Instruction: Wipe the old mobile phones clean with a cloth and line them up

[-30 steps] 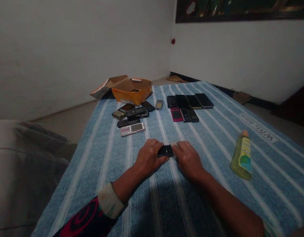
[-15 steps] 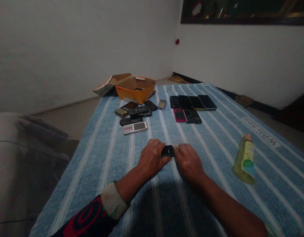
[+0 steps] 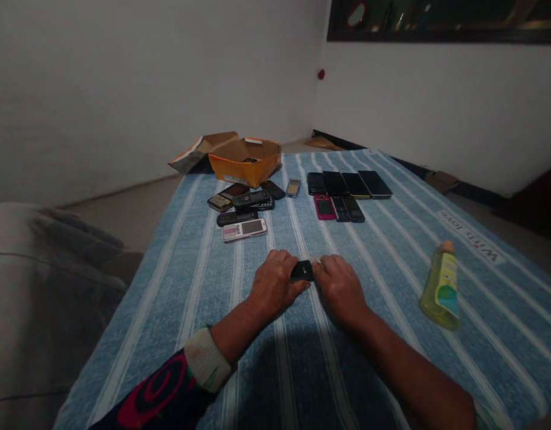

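A black mobile phone with a small light mark on its face lies in my left hand, whose fingers and thumb are closed round its left side. My right hand is closed at the phone's right end, its fingers bent. A small pale bit shows at those fingertips, too little of it visible to name. Beyond the hands, a silver and pink phone lies in front of a loose group of dark keypad phones.
A blue striped cloth covers the table. Back left stand an orange box and its open lid. Rows of phones, including a pink one, lie back right. A bottle of yellow-green liquid stands at the right.
Both hands and the phone have shifted very slightly left and up in the view, along with a small shift of the whole scene. The grip looks the same.
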Demonstrator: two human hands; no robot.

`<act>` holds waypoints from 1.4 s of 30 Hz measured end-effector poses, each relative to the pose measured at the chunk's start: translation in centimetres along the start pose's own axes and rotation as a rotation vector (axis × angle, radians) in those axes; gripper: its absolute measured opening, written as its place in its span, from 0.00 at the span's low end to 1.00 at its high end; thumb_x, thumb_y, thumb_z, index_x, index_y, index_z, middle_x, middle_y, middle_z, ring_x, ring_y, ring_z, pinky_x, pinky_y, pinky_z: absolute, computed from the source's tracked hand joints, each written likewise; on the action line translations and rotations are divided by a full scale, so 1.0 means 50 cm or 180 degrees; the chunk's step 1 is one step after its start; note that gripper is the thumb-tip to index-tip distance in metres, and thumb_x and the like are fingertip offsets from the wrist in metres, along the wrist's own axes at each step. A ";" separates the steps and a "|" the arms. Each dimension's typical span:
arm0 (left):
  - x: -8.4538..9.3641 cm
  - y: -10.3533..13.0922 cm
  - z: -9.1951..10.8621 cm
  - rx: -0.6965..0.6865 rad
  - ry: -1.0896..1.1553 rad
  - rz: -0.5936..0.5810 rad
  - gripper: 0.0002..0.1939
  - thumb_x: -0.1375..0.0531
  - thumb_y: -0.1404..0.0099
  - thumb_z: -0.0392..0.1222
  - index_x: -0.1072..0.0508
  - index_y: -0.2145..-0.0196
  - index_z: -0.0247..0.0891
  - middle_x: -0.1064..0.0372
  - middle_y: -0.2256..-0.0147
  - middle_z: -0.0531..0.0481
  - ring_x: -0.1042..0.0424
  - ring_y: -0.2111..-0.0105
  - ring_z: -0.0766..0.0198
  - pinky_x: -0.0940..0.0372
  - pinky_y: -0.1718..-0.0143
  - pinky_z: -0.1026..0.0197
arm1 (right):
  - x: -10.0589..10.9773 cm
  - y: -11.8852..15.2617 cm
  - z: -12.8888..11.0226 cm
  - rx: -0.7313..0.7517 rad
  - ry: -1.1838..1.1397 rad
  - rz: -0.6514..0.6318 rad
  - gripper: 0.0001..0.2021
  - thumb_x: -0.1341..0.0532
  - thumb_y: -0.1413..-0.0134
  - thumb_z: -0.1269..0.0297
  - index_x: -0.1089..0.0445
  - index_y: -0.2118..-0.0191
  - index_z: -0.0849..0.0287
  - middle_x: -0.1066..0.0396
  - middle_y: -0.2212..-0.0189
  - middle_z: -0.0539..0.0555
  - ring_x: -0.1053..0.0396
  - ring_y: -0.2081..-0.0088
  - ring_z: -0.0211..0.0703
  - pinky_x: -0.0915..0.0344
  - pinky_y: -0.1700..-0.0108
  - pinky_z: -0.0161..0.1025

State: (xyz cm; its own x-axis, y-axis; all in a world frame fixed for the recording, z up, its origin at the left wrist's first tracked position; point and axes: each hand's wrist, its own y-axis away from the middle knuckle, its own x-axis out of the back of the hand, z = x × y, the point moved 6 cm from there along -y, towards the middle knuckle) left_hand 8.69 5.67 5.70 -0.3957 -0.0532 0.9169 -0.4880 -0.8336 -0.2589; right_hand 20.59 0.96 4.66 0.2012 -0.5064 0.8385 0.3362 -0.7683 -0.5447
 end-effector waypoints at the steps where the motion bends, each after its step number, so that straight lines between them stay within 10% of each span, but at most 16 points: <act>1: 0.000 0.000 0.000 0.0006 0.0022 0.0008 0.14 0.31 0.46 0.45 0.28 0.66 0.36 0.33 0.66 0.48 0.36 0.62 0.56 0.36 0.61 0.55 | -0.001 -0.001 0.006 -0.0089 -0.0003 -0.0027 0.10 0.45 0.38 0.74 0.28 0.55 0.66 0.32 0.65 0.60 0.41 0.62 0.49 0.40 0.62 0.42; 42: 0.005 0.001 0.004 0.0053 -0.0065 0.0050 0.14 0.31 0.46 0.44 0.27 0.66 0.36 0.32 0.66 0.47 0.34 0.62 0.55 0.34 0.60 0.53 | -0.010 -0.010 0.016 -0.0244 -0.0306 -0.0232 0.11 0.45 0.40 0.76 0.28 0.55 0.64 0.31 0.61 0.60 0.40 0.59 0.49 0.40 0.58 0.43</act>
State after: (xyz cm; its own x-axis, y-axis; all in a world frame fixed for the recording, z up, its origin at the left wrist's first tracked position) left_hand 8.70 5.50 5.98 -0.3870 -0.0774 0.9188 -0.4689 -0.8415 -0.2683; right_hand 21.06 1.92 4.50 0.2674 -0.4111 0.8715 0.2824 -0.8312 -0.4788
